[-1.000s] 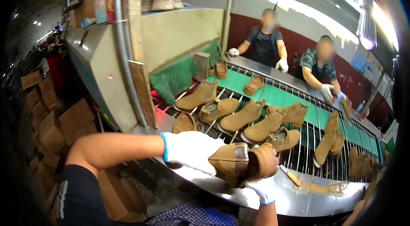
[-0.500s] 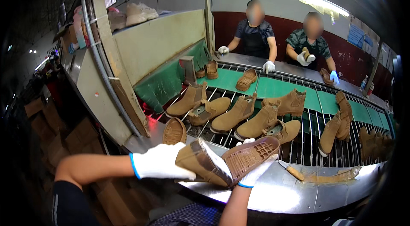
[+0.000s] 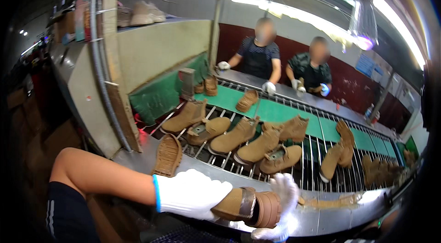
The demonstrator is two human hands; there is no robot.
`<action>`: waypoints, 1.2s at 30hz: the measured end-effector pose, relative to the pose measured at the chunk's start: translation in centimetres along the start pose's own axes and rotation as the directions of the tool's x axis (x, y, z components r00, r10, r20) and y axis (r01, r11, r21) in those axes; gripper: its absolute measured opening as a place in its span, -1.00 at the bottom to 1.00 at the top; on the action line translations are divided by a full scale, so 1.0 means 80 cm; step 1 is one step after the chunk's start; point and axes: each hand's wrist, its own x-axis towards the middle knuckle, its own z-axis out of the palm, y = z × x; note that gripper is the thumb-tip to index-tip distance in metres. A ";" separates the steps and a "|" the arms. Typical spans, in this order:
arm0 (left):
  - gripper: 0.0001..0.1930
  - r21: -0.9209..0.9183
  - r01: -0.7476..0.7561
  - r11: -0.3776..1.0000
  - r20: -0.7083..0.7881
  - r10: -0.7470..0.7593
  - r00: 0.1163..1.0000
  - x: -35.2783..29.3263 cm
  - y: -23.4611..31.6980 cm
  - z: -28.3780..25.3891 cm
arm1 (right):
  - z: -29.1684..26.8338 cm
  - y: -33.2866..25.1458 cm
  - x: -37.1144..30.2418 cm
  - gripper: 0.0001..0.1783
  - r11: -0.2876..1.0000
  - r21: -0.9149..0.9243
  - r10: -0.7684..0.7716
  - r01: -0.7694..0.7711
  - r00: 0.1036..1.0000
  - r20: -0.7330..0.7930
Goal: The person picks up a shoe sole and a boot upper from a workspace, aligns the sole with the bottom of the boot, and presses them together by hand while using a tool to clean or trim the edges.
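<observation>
Left hand [image 3: 190, 193] in a white glove grips the tan boot [image 3: 248, 205] by its shaft; right hand [image 3: 281, 206] cups the toe. Since half a second ago the boot has turned sole-outward, low before the worktop [image 3: 220, 176], nearer the loose sole [image 3: 168, 155].

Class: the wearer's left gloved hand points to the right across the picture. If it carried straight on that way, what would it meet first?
The left hand already grips the tan boot; straight beyond that lies the right hand cupping the boot's sole end. Depth is hard to judge.
</observation>
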 end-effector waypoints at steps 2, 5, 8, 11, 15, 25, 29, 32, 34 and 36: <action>-0.35 0.025 -0.050 0.998 0.008 0.050 0.999 -0.004 0.001 0.008 | -0.001 0.018 -0.039 0.61 0.946 0.075 0.321 -0.315 0.943 -0.093; -0.30 0.059 -0.062 0.996 0.018 0.061 0.998 -0.010 0.002 0.014 | -0.008 0.069 -0.062 0.20 0.867 0.498 0.130 -0.026 0.975 -0.177; -0.23 0.050 0.085 0.995 0.130 -0.091 0.987 -0.016 -0.001 0.016 | 0.035 0.040 -0.003 -0.26 0.597 0.727 0.245 0.339 0.786 -0.568; -0.18 -0.022 0.092 0.996 0.084 -0.090 0.992 -0.020 -0.008 0.026 | 0.004 0.120 -0.050 -0.16 0.684 0.685 0.449 0.250 0.596 -0.666; -0.24 -0.049 0.072 0.996 0.008 -0.071 0.997 -0.029 -0.003 0.030 | 0.058 0.078 0.000 -0.27 0.238 0.895 0.317 0.378 0.841 -0.439; -0.50 0.090 -0.352 0.932 -0.402 0.357 0.843 0.015 -0.018 0.042 | 0.096 0.022 0.033 -0.05 0.730 0.650 0.086 0.213 0.914 -0.396; -0.56 -0.052 -0.254 0.966 -0.212 0.238 0.948 0.038 -0.015 0.020 | 0.082 -0.015 0.048 -0.14 0.885 0.463 0.205 -0.059 0.941 -0.271; -0.59 -0.070 -0.286 0.956 -0.163 0.272 0.948 0.050 -0.014 0.013 | 0.079 -0.010 0.051 -0.20 0.833 0.553 0.196 0.013 0.928 -0.317; -0.60 -0.063 -0.346 0.936 -0.212 0.327 0.921 0.058 -0.013 0.011 | 0.079 -0.010 0.048 -0.22 0.796 0.598 0.182 0.100 0.901 -0.394; -0.60 -0.092 -0.356 0.930 -0.223 0.329 0.918 0.060 -0.009 0.005 | 0.056 -0.001 0.047 -0.24 0.867 0.497 0.136 0.015 0.954 -0.267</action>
